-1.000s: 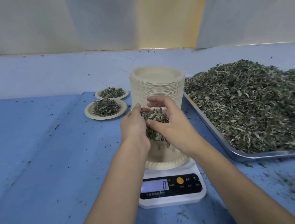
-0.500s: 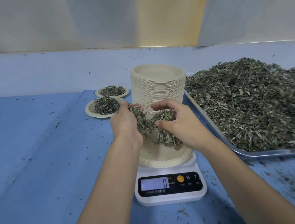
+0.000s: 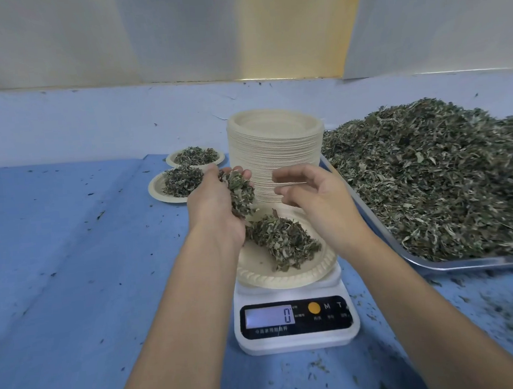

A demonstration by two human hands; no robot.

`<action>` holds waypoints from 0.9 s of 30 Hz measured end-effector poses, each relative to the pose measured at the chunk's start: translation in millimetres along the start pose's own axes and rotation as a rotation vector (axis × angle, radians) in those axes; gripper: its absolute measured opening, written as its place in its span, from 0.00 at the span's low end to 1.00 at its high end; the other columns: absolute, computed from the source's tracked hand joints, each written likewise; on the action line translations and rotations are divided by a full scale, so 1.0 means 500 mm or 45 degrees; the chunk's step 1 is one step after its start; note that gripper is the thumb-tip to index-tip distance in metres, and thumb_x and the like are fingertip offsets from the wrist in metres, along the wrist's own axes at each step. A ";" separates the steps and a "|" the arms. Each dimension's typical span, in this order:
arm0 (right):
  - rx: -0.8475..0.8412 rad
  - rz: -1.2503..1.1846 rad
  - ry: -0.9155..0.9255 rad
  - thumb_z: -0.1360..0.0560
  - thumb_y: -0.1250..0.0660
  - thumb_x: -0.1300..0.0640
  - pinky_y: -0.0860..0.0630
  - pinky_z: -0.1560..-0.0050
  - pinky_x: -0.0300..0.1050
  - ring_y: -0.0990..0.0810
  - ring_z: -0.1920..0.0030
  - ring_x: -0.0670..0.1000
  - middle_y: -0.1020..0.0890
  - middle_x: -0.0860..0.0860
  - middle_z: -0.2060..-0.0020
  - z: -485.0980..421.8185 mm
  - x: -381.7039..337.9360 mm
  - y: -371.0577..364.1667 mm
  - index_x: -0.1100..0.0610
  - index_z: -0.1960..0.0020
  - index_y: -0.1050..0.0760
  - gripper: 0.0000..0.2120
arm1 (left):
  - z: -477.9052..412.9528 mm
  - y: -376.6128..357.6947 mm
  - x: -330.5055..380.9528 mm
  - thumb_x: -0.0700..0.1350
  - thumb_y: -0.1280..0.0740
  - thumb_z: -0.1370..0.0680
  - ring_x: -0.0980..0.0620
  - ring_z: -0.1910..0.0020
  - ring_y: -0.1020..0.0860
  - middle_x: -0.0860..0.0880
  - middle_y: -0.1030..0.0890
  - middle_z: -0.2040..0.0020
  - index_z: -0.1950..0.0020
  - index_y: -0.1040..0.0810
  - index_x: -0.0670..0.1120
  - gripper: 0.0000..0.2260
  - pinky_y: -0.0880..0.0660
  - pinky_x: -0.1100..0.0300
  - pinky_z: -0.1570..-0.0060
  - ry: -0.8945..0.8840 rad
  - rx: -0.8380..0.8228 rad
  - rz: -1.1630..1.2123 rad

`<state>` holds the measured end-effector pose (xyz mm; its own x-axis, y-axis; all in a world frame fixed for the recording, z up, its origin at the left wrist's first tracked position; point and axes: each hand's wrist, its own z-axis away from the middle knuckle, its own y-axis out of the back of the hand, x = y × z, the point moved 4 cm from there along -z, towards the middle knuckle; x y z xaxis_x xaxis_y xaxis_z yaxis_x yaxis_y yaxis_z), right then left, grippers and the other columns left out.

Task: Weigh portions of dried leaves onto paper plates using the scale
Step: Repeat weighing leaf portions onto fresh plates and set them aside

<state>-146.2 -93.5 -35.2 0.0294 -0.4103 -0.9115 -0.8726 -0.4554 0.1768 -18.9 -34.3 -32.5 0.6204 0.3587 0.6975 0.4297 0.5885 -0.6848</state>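
Leaves have dropped from the right hand (image 3: 313,196), which now hangs relaxed and empty over the right rim of the paper plate (image 3: 286,279). The heap (image 3: 283,238) on the plate runs far-left to near-right. The left hand (image 3: 216,209) cups a clump (image 3: 241,192) just above the far-left rim, so it looks nearer for the next drop. The scale (image 3: 297,338) beneath reads 0. A tray (image 3: 469,262) of leaves sits at the right edge of the blue worktop (image 3: 71,270), with a pale wall behind.
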 end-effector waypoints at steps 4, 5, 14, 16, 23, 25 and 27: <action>0.078 -0.025 0.019 0.25 0.34 0.64 0.25 0.61 0.36 0.24 0.65 0.42 0.20 0.48 0.61 -0.001 -0.001 0.004 0.52 0.50 0.20 0.09 | 0.001 -0.004 -0.006 0.48 0.44 0.17 0.53 0.73 0.22 0.49 0.23 0.73 0.61 0.30 0.45 0.14 0.26 0.65 0.71 0.036 -0.029 0.000; 0.083 -0.024 0.018 0.25 0.34 0.63 0.26 0.62 0.37 0.25 0.67 0.42 0.21 0.48 0.63 -0.001 -0.001 0.003 0.53 0.50 0.20 0.08 | 0.001 -0.004 -0.007 0.47 0.44 0.17 0.53 0.73 0.22 0.49 0.22 0.73 0.61 0.30 0.45 0.14 0.26 0.65 0.71 0.051 -0.033 0.006; -0.045 -0.001 -0.058 0.23 0.34 0.53 0.23 0.41 0.46 0.20 0.46 0.41 0.19 0.42 0.47 0.000 0.005 -0.019 0.52 0.39 0.23 0.14 | 0.000 -0.006 -0.014 0.47 0.43 0.17 0.53 0.73 0.21 0.48 0.21 0.71 0.59 0.28 0.43 0.13 0.23 0.64 0.73 0.127 -0.070 0.059; -0.106 -0.002 -0.061 0.23 0.34 0.52 0.23 0.41 0.44 0.21 0.45 0.41 0.20 0.43 0.44 0.003 0.001 -0.026 0.49 0.36 0.25 0.16 | 0.002 -0.008 -0.014 0.47 0.44 0.17 0.53 0.77 0.22 0.48 0.21 0.74 0.60 0.28 0.43 0.14 0.25 0.64 0.77 0.127 -0.076 0.065; -0.182 0.057 -0.086 0.28 0.29 0.47 0.26 0.37 0.50 0.21 0.42 0.42 0.21 0.44 0.41 0.010 -0.021 -0.048 0.50 0.34 0.26 0.24 | 0.002 0.000 -0.026 0.49 0.41 0.18 0.55 0.75 0.23 0.50 0.21 0.72 0.63 0.27 0.44 0.15 0.27 0.64 0.71 -0.069 0.083 -0.039; -0.182 0.071 -0.097 0.29 0.27 0.47 0.25 0.37 0.50 0.20 0.44 0.43 0.21 0.46 0.41 0.012 -0.023 -0.048 0.50 0.36 0.25 0.23 | 0.002 0.003 -0.026 0.50 0.41 0.18 0.52 0.68 0.24 0.48 0.22 0.65 0.63 0.27 0.45 0.16 0.27 0.61 0.66 -0.164 0.136 -0.094; -0.193 0.073 -0.095 0.30 0.26 0.48 0.25 0.38 0.50 0.19 0.45 0.44 0.20 0.47 0.42 0.014 -0.025 -0.048 0.49 0.39 0.22 0.20 | 0.004 0.004 -0.026 0.50 0.42 0.18 0.50 0.64 0.25 0.47 0.22 0.61 0.63 0.27 0.45 0.16 0.26 0.58 0.62 -0.213 0.164 -0.106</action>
<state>-129.0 -71.9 -30.7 -0.0595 -0.3816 -0.9224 -0.7883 -0.5489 0.2779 -27.2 -36.1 -42.4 0.4642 0.4142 0.7829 0.3806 0.7048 -0.5986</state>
